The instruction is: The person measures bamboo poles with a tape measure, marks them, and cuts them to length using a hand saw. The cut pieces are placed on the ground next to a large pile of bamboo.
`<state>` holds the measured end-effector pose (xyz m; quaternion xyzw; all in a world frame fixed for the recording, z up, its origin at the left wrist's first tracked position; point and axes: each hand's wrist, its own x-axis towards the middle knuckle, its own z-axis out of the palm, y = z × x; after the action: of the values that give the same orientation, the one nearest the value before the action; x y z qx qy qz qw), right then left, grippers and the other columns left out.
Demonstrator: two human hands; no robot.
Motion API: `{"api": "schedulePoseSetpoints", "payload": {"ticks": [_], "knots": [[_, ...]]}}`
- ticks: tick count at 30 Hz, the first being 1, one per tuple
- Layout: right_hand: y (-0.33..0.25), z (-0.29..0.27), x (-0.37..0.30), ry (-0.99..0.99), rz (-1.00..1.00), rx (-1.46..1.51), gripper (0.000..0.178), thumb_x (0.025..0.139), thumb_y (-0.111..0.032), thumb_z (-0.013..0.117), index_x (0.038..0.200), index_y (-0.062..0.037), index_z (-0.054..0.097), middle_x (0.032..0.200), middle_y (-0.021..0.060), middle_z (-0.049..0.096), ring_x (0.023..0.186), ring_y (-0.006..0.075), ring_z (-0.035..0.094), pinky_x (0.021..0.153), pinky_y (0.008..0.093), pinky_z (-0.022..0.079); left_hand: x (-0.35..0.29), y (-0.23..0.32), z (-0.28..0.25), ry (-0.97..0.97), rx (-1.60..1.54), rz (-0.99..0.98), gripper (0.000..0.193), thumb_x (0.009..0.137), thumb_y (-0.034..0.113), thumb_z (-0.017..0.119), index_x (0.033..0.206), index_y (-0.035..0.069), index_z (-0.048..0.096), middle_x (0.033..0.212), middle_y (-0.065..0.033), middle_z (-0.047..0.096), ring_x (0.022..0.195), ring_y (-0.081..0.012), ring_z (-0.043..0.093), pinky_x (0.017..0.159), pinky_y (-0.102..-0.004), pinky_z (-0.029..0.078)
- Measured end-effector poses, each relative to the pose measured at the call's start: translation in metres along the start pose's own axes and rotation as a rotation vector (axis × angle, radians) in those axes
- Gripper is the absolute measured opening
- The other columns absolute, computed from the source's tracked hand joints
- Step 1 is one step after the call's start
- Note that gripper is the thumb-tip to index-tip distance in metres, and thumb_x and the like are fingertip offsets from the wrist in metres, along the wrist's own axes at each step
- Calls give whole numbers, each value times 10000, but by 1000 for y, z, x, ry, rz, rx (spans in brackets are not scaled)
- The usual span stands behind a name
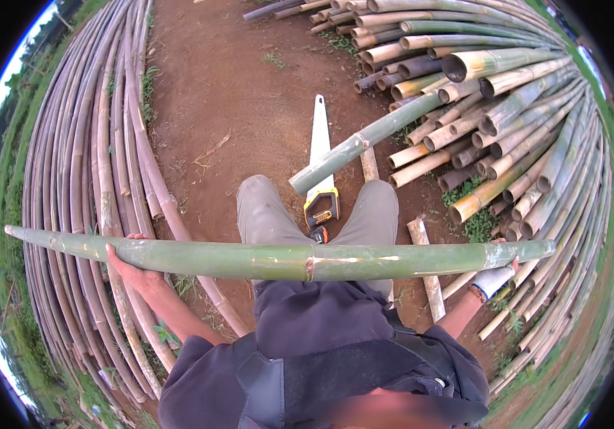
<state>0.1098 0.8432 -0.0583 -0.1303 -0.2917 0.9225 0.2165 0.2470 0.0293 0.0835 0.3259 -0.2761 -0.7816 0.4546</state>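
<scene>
A long green bamboo pole (pixel 264 262) lies level across my lap, reaching far out to both sides. My bare left hand (pixel 134 266) is closed around it from beneath, thumb on the near face. Toward the pole's other end, my right hand (pixel 496 275), in a white glove with a blue cuff, also grips it; the pole hides part of those fingers. Between my knees, a handsaw (pixel 323 204) with a yellow and black handle rests on the ground, blade pointing away. A small black and orange tool (pixel 318 234) sits beside its handle, too covered to identify.
A cut green bamboo length (pixel 371 141) slants over the saw blade toward a large bamboo stack (pixel 507 121) at right. Long dry poles (pixel 82 143) line the left side. Short bamboo pieces (pixel 427 268) lie by my right knee on reddish soil (pixel 210 79).
</scene>
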Motion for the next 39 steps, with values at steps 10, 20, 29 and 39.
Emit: {"api": "schedulePoseSetpoints", "payload": {"ticks": [10, 20, 29, 39], "knots": [[-79, -126, -187, 766, -354, -256, 662, 1060, -502, 504, 1482, 7, 532, 1268, 214, 693, 1173, 362, 688, 1087, 504, 551, -6, -167, 84, -185, 219, -363, 578, 919, 511, 817, 1117, 23, 579, 867, -134, 655, 790, -295, 692, 749, -486, 630], [-140, -232, -341, 1212, -580, -408, 723, 1036, -549, 547, 1546, -37, 512, 1452, 204, 633, 1313, 392, 636, 1158, 588, 494, -103, -316, 112, -387, 442, -747, 589, 896, 539, 837, 1122, 47, 608, 899, -122, 672, 783, -269, 697, 728, -450, 622], [-137, -237, -398, 1279, -650, -385, 737, 999, -501, 677, 1588, -101, 485, 1531, 198, 571, 1353, 395, 611, 1193, 577, 469, -60, -397, 104, -375, 609, -859, 612, 916, 475, 837, 1262, 32, 594, 1097, -158, 677, 947, -309, 703, 864, -520, 615], [-131, -119, -312, 1024, -570, -264, 806, 896, -421, 862, 1516, -69, 486, 1460, 162, 563, 1305, 343, 556, 1193, 525, 421, 53, -413, 107, -410, 790, -864, 734, 973, 465, 777, 1507, 73, 462, 1467, -198, 576, 1299, -421, 615, 1135, -663, 488]]}}
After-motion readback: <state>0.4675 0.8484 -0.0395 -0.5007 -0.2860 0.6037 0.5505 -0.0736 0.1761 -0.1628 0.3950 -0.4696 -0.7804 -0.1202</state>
